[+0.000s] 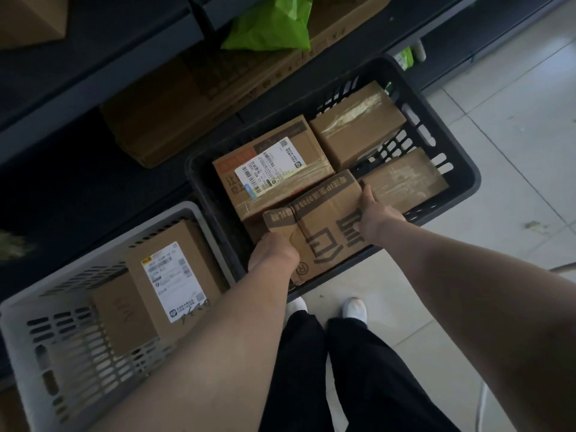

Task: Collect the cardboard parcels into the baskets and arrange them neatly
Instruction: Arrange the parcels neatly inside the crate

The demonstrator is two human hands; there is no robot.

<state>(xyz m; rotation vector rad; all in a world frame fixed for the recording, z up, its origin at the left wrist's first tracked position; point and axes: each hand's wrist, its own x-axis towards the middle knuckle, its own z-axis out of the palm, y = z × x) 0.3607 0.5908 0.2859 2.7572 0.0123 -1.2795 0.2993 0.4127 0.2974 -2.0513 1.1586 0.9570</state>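
A printed cardboard parcel [321, 227] hangs tilted over the near edge of the black basket [448, 151]. My left hand [274, 252] grips its left end and my right hand [372, 213] grips its right end. Inside the black basket lie a labelled parcel [271, 169], a taped parcel [358, 126] at the back right and a flat parcel [405, 179] at the right. The grey basket [56, 344] at the lower left holds a labelled parcel [171, 275] and a plain one [124, 316].
Dark shelving [93, 73] runs along the top with a large cardboard box [174, 120] and a green plastic bag [274, 23] on it. Pale tiled floor [514, 120] lies to the right. My legs and white shoes [353, 307] stand just before the black basket.
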